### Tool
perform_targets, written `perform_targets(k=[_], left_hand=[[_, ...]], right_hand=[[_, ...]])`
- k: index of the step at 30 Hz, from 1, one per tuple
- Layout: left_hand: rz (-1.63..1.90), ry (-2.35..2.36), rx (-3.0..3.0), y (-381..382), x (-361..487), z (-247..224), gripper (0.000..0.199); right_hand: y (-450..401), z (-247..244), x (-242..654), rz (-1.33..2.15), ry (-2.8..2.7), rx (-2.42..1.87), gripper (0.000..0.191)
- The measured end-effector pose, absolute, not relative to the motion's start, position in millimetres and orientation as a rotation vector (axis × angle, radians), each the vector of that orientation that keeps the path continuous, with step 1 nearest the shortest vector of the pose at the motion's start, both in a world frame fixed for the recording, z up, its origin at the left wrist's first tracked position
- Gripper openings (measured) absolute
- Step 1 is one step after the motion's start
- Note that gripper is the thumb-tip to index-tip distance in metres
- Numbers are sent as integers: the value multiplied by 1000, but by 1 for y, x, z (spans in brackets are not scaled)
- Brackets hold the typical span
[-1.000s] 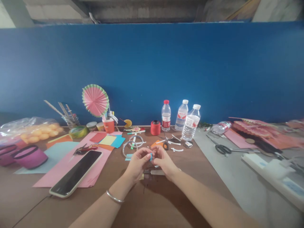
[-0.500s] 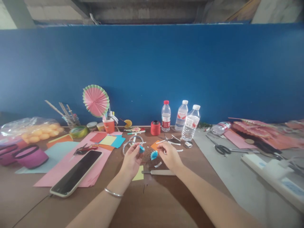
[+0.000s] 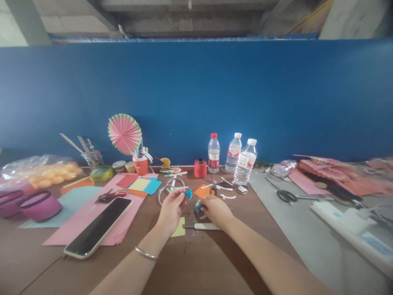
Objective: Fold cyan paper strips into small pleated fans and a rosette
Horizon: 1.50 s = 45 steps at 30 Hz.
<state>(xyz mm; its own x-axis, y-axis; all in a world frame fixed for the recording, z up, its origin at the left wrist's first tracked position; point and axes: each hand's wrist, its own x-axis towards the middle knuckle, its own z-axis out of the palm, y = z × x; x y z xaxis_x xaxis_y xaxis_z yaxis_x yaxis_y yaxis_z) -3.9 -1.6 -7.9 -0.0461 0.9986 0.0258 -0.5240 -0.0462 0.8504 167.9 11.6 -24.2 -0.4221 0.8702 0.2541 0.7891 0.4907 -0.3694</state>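
Observation:
Between the thumb and fingers of my left hand (image 3: pixel 172 207) is a small blue pleated paper fan (image 3: pixel 188 194), its folds spread to the right. My right hand (image 3: pixel 217 209) is closed at the fingertips on a second blue folded paper piece (image 3: pixel 198 206), partly hidden by the fingers. Below the hands lie a white-handled knife (image 3: pixel 205 226) and a yellow paper square (image 3: pixel 179 228). An orange paper square (image 3: pixel 202 191) and scissors (image 3: pixel 213 189) lie just beyond my right hand. Tape rings (image 3: pixel 167 189) rest behind my left hand.
A red thread spool (image 3: pixel 200 168) and water bottles (image 3: pixel 214 153) stand at the back. On the left are a phone (image 3: pixel 98 228), pink paper (image 3: pixel 66 233) and a cup (image 3: pixel 141 166) by a round paper fan (image 3: pixel 125 135). A power strip (image 3: pixel 353 229) lies right.
My right hand has come down onto the blue paper piece lying on the table and now grips it. In my left hand, the blue fan is turned so its pleats show more.

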Motion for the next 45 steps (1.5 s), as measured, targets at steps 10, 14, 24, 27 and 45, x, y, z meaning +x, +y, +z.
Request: perform_targets(k=[10,14,24,27,45], left_hand=[[1460,760,736,-2,-3,-5,15],[1448,723,759,-3,-3,-4,13],[1349,759,829,-10,3,3,18],[1279,756,844,-10,2,1,17],[1354,834,783,-5,-2,-5,22]], right_hand=[[15,-24,165,655,-1834,-1337,14],[17,-25,163,949,-1520,-1105,9],[13,-18,156,1378,-1032,-870,22],[11,-17,155,1445,-928,-814,26],[5,-14,153,1638,-770,-658,36]])
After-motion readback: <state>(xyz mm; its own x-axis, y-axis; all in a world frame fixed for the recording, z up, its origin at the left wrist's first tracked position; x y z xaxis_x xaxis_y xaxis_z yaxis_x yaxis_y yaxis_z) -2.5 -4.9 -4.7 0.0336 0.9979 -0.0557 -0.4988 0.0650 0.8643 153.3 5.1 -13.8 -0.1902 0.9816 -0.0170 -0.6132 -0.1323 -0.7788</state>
